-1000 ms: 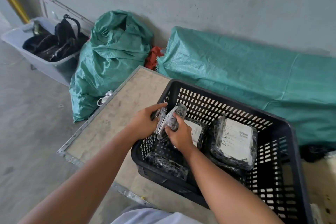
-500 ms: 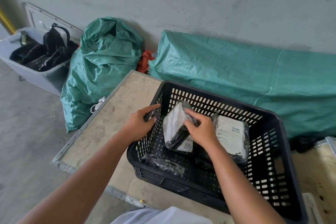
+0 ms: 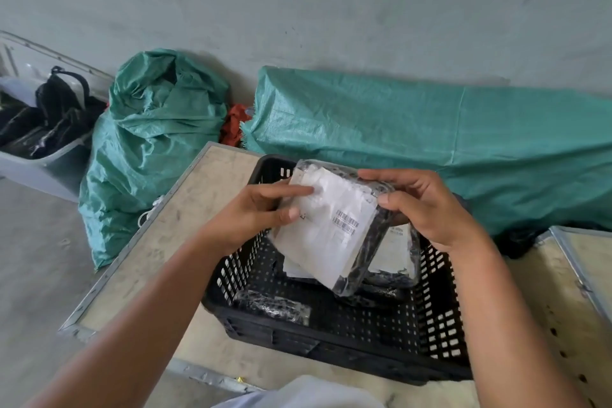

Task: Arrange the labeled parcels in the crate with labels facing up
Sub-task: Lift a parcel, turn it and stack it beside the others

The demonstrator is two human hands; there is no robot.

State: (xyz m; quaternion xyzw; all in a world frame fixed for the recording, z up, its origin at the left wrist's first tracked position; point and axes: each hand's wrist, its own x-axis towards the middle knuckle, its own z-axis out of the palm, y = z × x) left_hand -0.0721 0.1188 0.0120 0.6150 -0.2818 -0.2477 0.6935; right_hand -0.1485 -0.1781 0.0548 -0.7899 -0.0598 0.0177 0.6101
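Above the black crate (image 3: 334,338) we hold one labelled parcel (image 3: 326,228) in both hands, white label tipped toward us, barcode showing. Our left hand (image 3: 255,212) pinches its left edge, thumb pressed on the label; our right hand (image 3: 427,209) clamps the far right corner. To do this well, we judge, we keep that label uppermost, level the parcel, and lower it flat into the open floor at the crate's near side, not onto another label. Inside the crate, another parcel (image 3: 394,252) lies label-up toward the right, a dark wrapped parcel (image 3: 275,306) sits at the near left, and others underneath are half hidden.
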